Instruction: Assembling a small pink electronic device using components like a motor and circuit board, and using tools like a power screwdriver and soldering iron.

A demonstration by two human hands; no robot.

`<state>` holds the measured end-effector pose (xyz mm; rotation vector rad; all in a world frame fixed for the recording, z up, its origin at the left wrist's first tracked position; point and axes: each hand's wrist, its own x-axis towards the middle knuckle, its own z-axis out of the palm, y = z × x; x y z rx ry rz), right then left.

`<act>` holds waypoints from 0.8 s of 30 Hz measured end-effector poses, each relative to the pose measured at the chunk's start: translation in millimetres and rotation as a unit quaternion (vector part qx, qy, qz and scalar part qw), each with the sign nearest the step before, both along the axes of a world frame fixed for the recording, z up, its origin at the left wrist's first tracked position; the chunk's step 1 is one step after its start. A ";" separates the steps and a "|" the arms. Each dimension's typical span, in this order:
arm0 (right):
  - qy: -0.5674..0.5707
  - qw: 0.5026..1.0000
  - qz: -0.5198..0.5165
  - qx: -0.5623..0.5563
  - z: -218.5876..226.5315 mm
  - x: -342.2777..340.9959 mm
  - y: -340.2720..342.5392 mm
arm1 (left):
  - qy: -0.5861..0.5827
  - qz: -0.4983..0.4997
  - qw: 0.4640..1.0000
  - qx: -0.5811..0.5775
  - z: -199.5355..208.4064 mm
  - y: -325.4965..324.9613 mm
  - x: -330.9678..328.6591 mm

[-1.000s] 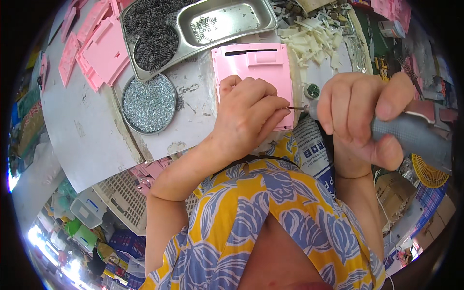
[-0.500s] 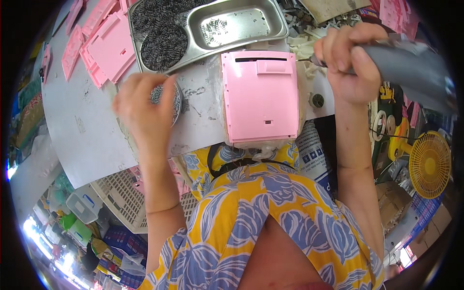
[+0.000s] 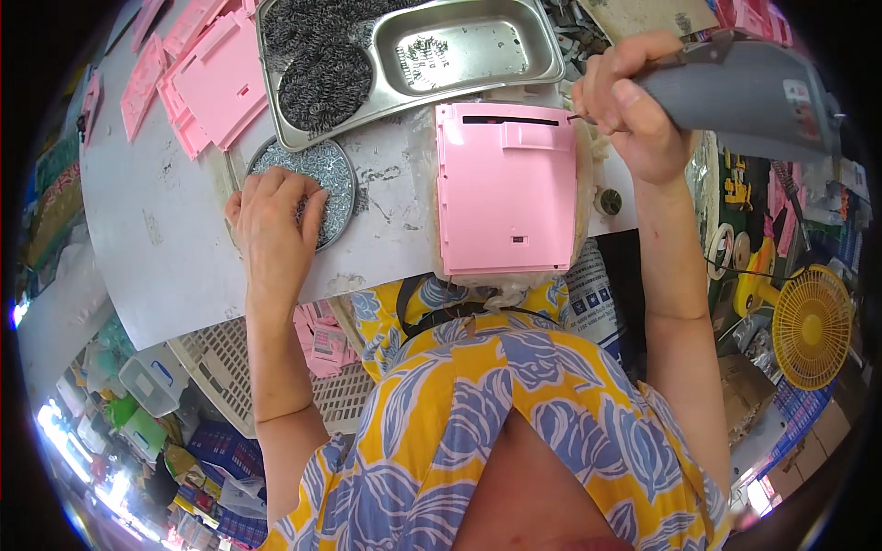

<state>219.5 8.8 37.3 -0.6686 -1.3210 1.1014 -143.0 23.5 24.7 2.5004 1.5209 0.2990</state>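
Note:
My left hand [image 3: 280,213] reaches into a round metal dish [image 3: 347,174] full of small silvery screws [image 3: 303,165]. Its fingers are bent together at the near left side of the dish, and their tips are hidden, so what they pinch cannot be made out. A grey electric screwdriver [image 3: 735,96] is gripped in my right hand [image 3: 634,106], lying almost level with its bit pointing left. That bit ends by the upper right corner of a pink plastic panel [image 3: 505,202], which lies on a padded, plastic-wrapped block in front of me.
Behind the dish stands a steel compartment tray [image 3: 542,55] with dark coil springs [image 3: 322,87]. Pink plastic parts [image 3: 220,83] are stacked at the far left. A small round dark pot [image 3: 608,201] sits right of the panel. A yellow fan [image 3: 810,327] and a slatted crate [image 3: 230,367] flank my body.
My left hand has come down into the dish of screws from above it. My right hand and the screwdriver have shifted slightly left and up. The view has moved a little.

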 end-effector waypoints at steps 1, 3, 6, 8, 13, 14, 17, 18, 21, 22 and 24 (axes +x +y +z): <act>0.010 1.000 -0.003 -0.008 2.9 0.3 0.6 | -0.005 -0.001 1.000 -0.002 0.0 0.2 -0.9; 0.037 0.998 0.028 0.040 23.0 6.0 2.2 | -0.027 0.037 0.999 0.017 -2.1 5.9 -6.7; 0.043 0.993 0.094 0.057 48.7 7.0 -1.0 | -0.032 0.089 0.995 0.013 -8.2 18.7 -12.8; 0.026 0.993 0.102 0.052 54.9 -5.4 -5.9 | -0.035 0.125 0.992 -0.003 -13.4 25.0 -15.5; 0.018 0.994 0.103 0.042 49.6 -17.1 -9.1 | -0.034 0.062 0.997 0.034 -1.7 23.0 -18.9; 0.024 0.993 0.110 0.041 48.7 -18.3 -8.3 | -0.025 0.029 0.997 0.071 1.8 18.6 -16.4; 0.034 0.991 0.120 0.039 49.0 -23.5 -6.3 | -0.024 -0.012 0.999 0.018 -7.2 11.2 -16.9; 0.038 0.991 0.123 0.038 49.7 -26.0 -5.4 | -0.035 0.003 0.999 0.016 -5.6 10.4 -19.1; 0.029 0.984 0.167 0.057 49.7 -21.9 1.8 | -0.052 0.041 0.998 0.016 -2.5 9.5 -19.8; 0.026 0.980 0.187 0.068 48.3 -20.1 5.5 | -0.047 0.016 0.999 0.017 -2.4 8.3 -18.8; 0.021 0.977 0.199 0.074 48.7 -20.8 9.5 | -0.039 -0.033 0.999 0.018 -0.5 5.5 -16.5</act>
